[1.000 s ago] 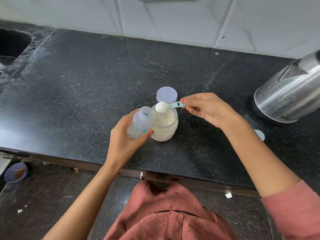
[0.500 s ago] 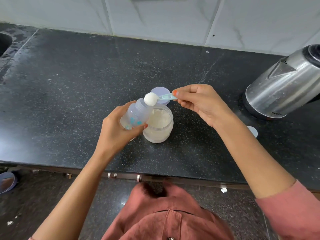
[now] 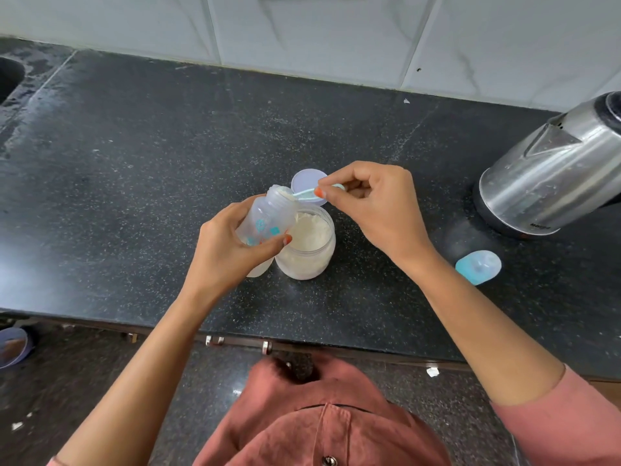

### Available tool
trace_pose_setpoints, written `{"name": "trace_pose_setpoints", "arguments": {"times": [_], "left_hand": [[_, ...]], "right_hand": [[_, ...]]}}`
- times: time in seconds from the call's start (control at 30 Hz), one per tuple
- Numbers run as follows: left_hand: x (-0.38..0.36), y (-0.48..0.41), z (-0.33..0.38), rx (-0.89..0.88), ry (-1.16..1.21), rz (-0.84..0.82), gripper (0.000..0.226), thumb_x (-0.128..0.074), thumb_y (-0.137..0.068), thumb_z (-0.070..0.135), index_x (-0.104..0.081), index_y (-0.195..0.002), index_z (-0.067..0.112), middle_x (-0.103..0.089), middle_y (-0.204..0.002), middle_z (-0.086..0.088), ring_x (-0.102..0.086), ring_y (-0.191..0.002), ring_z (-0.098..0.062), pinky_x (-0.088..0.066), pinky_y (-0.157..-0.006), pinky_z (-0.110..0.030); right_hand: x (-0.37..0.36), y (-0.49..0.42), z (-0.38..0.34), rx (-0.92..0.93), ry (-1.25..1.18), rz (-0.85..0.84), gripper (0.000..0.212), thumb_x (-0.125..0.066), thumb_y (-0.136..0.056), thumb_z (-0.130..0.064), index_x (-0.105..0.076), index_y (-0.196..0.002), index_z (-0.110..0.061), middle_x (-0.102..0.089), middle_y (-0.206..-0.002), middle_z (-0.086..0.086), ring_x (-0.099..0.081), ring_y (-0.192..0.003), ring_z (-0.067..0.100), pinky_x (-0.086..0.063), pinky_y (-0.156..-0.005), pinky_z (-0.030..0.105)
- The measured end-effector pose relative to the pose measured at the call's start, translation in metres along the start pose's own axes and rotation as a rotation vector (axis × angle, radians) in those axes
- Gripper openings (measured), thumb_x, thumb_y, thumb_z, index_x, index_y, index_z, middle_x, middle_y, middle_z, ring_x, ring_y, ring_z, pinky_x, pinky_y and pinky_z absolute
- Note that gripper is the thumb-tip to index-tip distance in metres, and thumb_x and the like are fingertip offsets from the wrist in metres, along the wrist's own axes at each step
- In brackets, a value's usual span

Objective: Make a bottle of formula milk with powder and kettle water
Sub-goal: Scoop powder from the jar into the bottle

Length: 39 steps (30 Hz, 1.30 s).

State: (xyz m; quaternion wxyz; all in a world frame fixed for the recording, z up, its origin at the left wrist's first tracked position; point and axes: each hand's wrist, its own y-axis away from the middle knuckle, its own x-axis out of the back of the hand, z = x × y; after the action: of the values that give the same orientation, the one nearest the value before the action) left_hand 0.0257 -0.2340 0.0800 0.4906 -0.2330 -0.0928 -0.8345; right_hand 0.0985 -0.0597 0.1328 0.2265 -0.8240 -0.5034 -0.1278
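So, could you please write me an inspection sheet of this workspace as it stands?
Surface: black speckled counter, pale dusty patches at left.
Job's things: baby bottle tilted over open powder jar; scoop at bottle mouth; steel kettle at right.
Clutter: jar lid behind jar; blue bottle cap near kettle.
Hands: left hand holds bottle; right hand pinches scoop.
Cables: nothing seen.
Surroundings: tiled wall; sink edge far left; bowl on floor.

Black speckled stone counter [image 3: 141, 156] beneath pale marbled wall tiles [image 3: 302, 31].
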Motion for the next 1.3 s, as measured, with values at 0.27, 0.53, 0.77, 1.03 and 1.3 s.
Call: {"name": "trace_pose_setpoints", "arguments": {"times": [0.27,0.53,0.77,1.03,1.3], "left_hand": [[0.001,0.001,0.004,-0.003,0.049,-0.012,0.043,-0.077,-0.062,0.033,-0.060,-0.099,0.045,-0.067,-0.087,0.025,-0.057,-0.080,0.012,-0.041,-0.073,-0.004],[-0.001,0.001,0.005,0.023,0.076,-0.003,0.040,-0.076,-0.061,0.038,-0.061,-0.097,0.048,-0.067,-0.091,0.023,-0.061,-0.082,0.000,-0.047,-0.077,-0.015],[0.000,0.002,0.005,0.028,0.093,-0.012,0.043,-0.076,-0.061,0.038,-0.063,-0.101,0.042,-0.068,-0.092,0.021,-0.063,-0.086,-0.004,-0.049,-0.080,-0.019],[0.001,0.003,0.007,0.032,0.071,-0.028,0.042,-0.076,-0.060,0.038,-0.061,-0.098,0.046,-0.067,-0.093,0.025,-0.062,-0.090,-0.004,-0.050,-0.084,-0.024],[0.001,0.004,0.009,0.007,0.070,-0.038,0.044,-0.081,-0.062,0.031,-0.058,-0.093,0.052,-0.067,-0.091,0.026,-0.062,-0.088,0.000,-0.048,-0.082,-0.019]], "right_hand": [[-0.002,0.007,0.011,0.353,0.097,0.023,0.004,-0.072,-0.075,-0.004,-0.069,-0.075,0.000,-0.066,-0.077,0.005,-0.058,-0.070,0.014,-0.050,-0.062,0.019],[-0.002,0.010,0.019,0.439,0.109,0.070,0.009,-0.073,-0.073,-0.005,-0.068,-0.071,0.000,-0.068,-0.075,0.008,-0.057,-0.070,0.013,-0.050,-0.065,0.023],[-0.004,0.014,0.022,0.467,0.097,0.102,0.008,-0.073,-0.073,-0.003,-0.067,-0.069,0.000,-0.068,-0.073,0.008,-0.056,-0.070,0.010,-0.048,-0.067,0.017],[-0.004,0.019,0.024,0.492,0.117,0.122,0.009,-0.074,-0.071,-0.001,-0.066,-0.068,0.002,-0.069,-0.072,0.011,-0.057,-0.070,0.012,-0.048,-0.066,0.018],[-0.006,0.025,0.026,0.492,0.127,0.162,0.009,-0.075,-0.071,0.000,-0.066,-0.068,0.001,-0.069,-0.072,0.012,-0.058,-0.067,0.016,-0.050,-0.064,0.025]]}}
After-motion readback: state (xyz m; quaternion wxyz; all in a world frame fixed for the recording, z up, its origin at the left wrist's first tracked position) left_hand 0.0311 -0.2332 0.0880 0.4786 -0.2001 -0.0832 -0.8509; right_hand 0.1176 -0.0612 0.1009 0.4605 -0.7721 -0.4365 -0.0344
